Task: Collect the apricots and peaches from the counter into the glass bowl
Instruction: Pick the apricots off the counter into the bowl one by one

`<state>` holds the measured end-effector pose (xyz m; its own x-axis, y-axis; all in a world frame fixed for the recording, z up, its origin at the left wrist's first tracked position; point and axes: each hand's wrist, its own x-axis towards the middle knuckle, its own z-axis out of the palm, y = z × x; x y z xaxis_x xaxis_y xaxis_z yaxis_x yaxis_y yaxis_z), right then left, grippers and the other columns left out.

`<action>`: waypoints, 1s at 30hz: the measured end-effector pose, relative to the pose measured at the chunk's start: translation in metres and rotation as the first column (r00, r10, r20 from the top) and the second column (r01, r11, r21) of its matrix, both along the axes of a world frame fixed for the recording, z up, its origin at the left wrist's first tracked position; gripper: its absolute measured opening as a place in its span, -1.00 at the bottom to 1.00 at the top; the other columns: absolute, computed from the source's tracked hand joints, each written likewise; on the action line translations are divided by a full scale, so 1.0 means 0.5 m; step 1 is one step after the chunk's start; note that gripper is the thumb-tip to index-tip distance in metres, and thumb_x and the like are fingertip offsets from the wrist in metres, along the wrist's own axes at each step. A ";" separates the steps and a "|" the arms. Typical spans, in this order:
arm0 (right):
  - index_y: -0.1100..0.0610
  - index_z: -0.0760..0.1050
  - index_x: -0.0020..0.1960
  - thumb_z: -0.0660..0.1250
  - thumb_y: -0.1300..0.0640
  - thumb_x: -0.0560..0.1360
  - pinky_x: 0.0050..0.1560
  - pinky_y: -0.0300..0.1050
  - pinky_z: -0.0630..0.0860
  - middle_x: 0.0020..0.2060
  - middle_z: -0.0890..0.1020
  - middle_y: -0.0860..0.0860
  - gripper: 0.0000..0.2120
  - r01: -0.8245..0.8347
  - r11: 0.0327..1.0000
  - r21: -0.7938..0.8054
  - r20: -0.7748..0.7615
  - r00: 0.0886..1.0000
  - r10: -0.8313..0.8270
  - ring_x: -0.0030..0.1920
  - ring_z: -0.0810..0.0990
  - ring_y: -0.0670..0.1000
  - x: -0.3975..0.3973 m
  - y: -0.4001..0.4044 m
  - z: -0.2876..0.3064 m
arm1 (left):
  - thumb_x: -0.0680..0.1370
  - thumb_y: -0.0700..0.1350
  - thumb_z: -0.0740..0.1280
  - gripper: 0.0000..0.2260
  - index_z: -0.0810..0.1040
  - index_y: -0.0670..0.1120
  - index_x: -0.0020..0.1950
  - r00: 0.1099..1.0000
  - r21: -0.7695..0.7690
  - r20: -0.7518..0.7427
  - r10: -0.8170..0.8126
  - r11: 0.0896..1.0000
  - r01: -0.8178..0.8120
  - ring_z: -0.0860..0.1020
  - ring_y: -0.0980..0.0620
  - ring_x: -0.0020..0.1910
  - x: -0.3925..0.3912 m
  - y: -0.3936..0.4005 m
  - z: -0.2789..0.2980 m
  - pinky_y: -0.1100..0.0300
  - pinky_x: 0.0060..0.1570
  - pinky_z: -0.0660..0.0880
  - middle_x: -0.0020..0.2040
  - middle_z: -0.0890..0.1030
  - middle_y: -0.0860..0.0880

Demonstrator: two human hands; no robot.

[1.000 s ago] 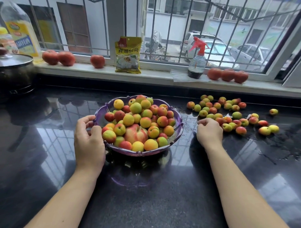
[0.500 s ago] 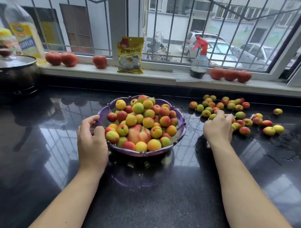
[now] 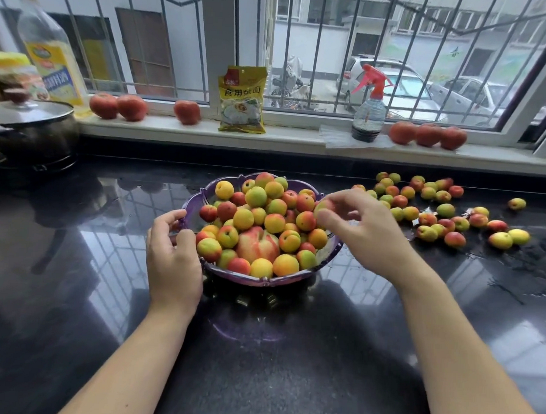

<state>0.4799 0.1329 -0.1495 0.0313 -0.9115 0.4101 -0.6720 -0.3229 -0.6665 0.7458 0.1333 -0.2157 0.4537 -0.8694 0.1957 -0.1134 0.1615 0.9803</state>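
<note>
The glass bowl point(image 3: 200, 201), purple-tinted with a scalloped rim, sits at the middle of the black bench point(image 3: 78, 262), heaped with apricots and one large peach point(image 3: 258, 245) at its near side. To the far left stands a lidded pot point(image 3: 30, 130), with an oil bottle point(image 3: 51, 53) behind it on the windowsill point(image 3: 298, 141). Along the sill lie red tomatoes, a yellow packet point(image 3: 242, 99) and a spray bottle point(image 3: 369, 111). To the right of the bowl, a scatter of loose apricots point(image 3: 432, 209) is spread over the wet bench toward the far right. The left hand point(image 3: 172, 256) grips the bowl's left rim, thumb and fingers curled over the edge. The right hand point(image 3: 362, 228) hovers over the bowl's right rim, its fingertips pinching a single apricot point(image 3: 323, 206) just above the heap, the other fingers loosely spread.
</note>
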 end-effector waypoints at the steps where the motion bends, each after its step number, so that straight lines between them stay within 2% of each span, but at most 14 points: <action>1: 0.00 0.62 0.07 0.41 -0.07 0.52 -0.03 -0.25 0.48 -0.06 0.58 -0.12 -0.80 -0.028 1.000 0.006 -0.110 0.993 0.029 0.00 0.53 -0.09 0.012 0.003 -0.003 | 0.52 0.02 0.18 -0.66 0.52 0.15 0.28 1.000 -0.004 0.005 0.000 1.000 0.000 0.57 -0.02 0.26 0.000 0.000 0.000 -0.18 0.28 0.57 0.30 0.56 -0.03; 4: -0.02 0.61 0.11 0.41 -0.02 0.50 0.04 -0.14 0.40 -0.09 0.49 -0.17 -0.80 -0.016 0.999 0.031 -0.334 0.942 0.025 0.03 0.42 -0.06 0.010 0.004 -0.014 | 0.52 0.03 0.18 -0.65 0.52 0.15 0.28 1.000 -0.006 0.003 -0.003 1.000 0.003 0.57 -0.03 0.26 0.002 -0.001 -0.002 -0.18 0.28 0.57 0.30 0.56 -0.03; 7: -0.06 0.59 0.13 0.38 0.01 0.50 0.14 -0.06 0.38 -0.03 0.49 -0.14 -0.79 -0.047 0.993 0.106 -0.352 0.933 0.082 0.07 0.39 -0.05 -0.004 0.005 -0.015 | 0.52 0.05 0.17 -0.65 0.52 0.16 0.28 1.000 -0.010 0.005 -0.005 1.000 0.005 0.58 -0.05 0.25 0.002 -0.001 -0.004 -0.21 0.25 0.59 0.29 0.57 -0.03; 9: -0.06 0.60 0.14 0.37 -0.03 0.53 0.14 -0.09 0.37 0.02 0.51 -0.12 -0.80 -0.052 0.996 0.073 -0.327 0.942 0.073 0.11 0.39 -0.05 -0.004 0.003 -0.016 | 0.51 0.06 0.17 -0.65 0.52 0.17 0.27 1.000 -0.015 0.009 0.000 1.000 0.000 0.58 -0.05 0.24 0.004 -0.003 -0.007 -0.22 0.24 0.59 0.28 0.57 -0.03; 11: 0.00 0.61 0.06 0.35 0.01 0.55 0.08 -0.13 0.42 -0.01 0.55 -0.09 -0.86 0.044 0.995 -0.094 -0.158 0.986 -0.059 0.07 0.46 -0.05 0.003 -0.007 -0.019 | 0.52 0.06 0.16 -0.64 0.52 0.17 0.29 1.000 -0.012 0.015 -0.007 1.000 0.007 0.58 -0.03 0.25 0.005 -0.006 -0.007 -0.21 0.26 0.59 0.30 0.56 -0.01; 13: 0.05 0.60 -0.03 0.32 0.08 0.58 -0.03 -0.12 0.47 -0.08 0.58 -0.05 -0.90 0.255 0.953 -0.162 0.037 0.967 -0.252 -0.02 0.53 -0.03 0.006 -0.020 -0.030 | 0.55 0.04 0.13 -0.58 0.51 0.18 0.39 0.999 -0.012 0.037 -0.023 1.000 0.024 0.53 0.03 0.34 0.003 -0.006 -0.005 -0.12 0.37 0.54 0.39 0.52 0.05; 15: 0.07 0.55 -0.04 0.26 0.03 0.62 -0.10 -0.09 0.43 -0.07 0.59 0.02 -0.84 0.439 0.897 -0.050 0.093 0.896 -0.433 -0.05 0.55 0.02 -0.001 -0.036 -0.047 | 0.61 -0.03 0.09 -0.51 0.45 0.13 0.54 0.995 -0.023 0.091 -0.045 0.999 0.048 0.39 0.12 0.51 -0.001 -0.003 -0.001 0.08 0.53 0.34 0.52 0.43 0.12; 17: 0.08 0.50 -0.04 0.16 -0.13 0.64 -0.11 -0.07 0.49 -0.07 0.62 0.06 -0.69 0.527 0.838 0.143 0.023 0.844 -0.535 -0.09 0.60 0.07 -0.016 -0.048 -0.061 | 0.67 -0.12 0.04 -0.49 0.37 0.11 0.63 0.984 -0.041 0.166 -0.069 0.996 0.077 0.23 0.23 0.60 -0.007 0.003 0.002 0.24 0.59 0.17 0.64 0.31 0.15; 20: 0.14 0.52 0.04 0.03 -0.21 0.68 -0.34 -0.06 0.59 -0.16 0.64 0.11 -0.53 0.330 0.850 0.411 0.284 0.839 -0.464 -0.29 0.68 0.07 -0.016 -0.048 -0.056 | 0.64 -0.08 0.00 -0.45 0.26 0.22 0.63 0.941 -0.099 0.325 -0.098 0.986 0.136 0.07 0.30 0.65 -0.017 0.015 0.000 0.26 0.63 0.02 0.68 0.17 0.26; 22: 0.15 0.52 0.13 0.00 -0.19 0.70 -0.36 -0.13 0.57 -0.10 0.65 0.12 -0.52 0.200 0.880 0.431 0.444 0.802 -0.400 -0.27 0.66 0.04 -0.008 -0.046 -0.044 | 0.63 -0.05 0.01 -0.46 0.25 0.29 0.59 0.907 -0.144 0.398 -0.137 0.967 0.210 0.03 0.31 0.66 -0.025 0.030 -0.004 0.17 0.65 0.01 0.66 0.15 0.31; 25: 0.13 0.49 0.18 0.02 -0.11 0.72 -0.26 -0.09 0.64 -0.06 0.65 0.09 -0.60 0.187 0.897 0.400 0.557 0.728 -0.400 -0.16 0.68 0.03 -0.028 -0.050 -0.042 | 0.64 -0.02 0.04 -0.51 0.44 0.11 0.55 0.909 -0.278 0.406 -0.096 0.934 0.223 0.40 0.12 0.56 -0.024 0.046 -0.013 0.15 0.48 0.37 0.59 0.41 0.11; 26: 0.12 0.50 0.18 0.06 -0.07 0.71 -0.14 0.01 0.67 -0.02 0.66 0.10 -0.66 0.271 0.888 0.373 0.512 0.738 -0.440 -0.09 0.69 0.07 -0.047 -0.054 -0.046 | 0.63 -0.05 0.07 -0.54 0.51 -0.01 0.49 0.916 -0.329 0.398 -0.051 0.924 0.195 0.53 0.04 0.43 -0.022 0.050 -0.012 0.15 0.36 0.47 0.50 0.50 0.03; 28: 0.09 0.55 0.17 0.15 0.04 0.64 0.05 0.08 0.61 0.08 0.64 0.10 -0.75 0.549 0.800 0.243 0.203 0.778 -0.595 0.06 0.65 0.16 -0.094 -0.054 -0.055 | 0.62 -0.12 0.13 -0.64 0.54 -0.18 0.34 0.913 -0.391 0.405 0.054 0.913 0.120 0.57 -0.08 0.28 -0.023 0.051 -0.012 0.10 0.27 0.53 0.34 0.53 -0.11; 30: 0.11 0.55 0.24 0.19 0.17 0.59 0.10 0.00 0.47 0.24 0.53 0.14 -0.72 0.719 0.680 0.144 0.005 0.686 -0.727 0.17 0.55 0.22 -0.130 -0.047 -0.067 | 0.61 -0.14 0.17 -0.68 0.56 -0.21 0.28 0.883 -0.381 0.459 0.102 0.920 0.091 0.48 -0.09 0.33 -0.030 0.044 -0.017 0.22 0.36 0.41 0.30 0.49 -0.17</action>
<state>0.4149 0.1096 -0.1831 -0.6785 -0.6813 0.2748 -0.6215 0.3329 -0.7092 0.7307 0.1554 -0.2242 0.2309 -0.6796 0.6962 -0.5377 0.5073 0.6735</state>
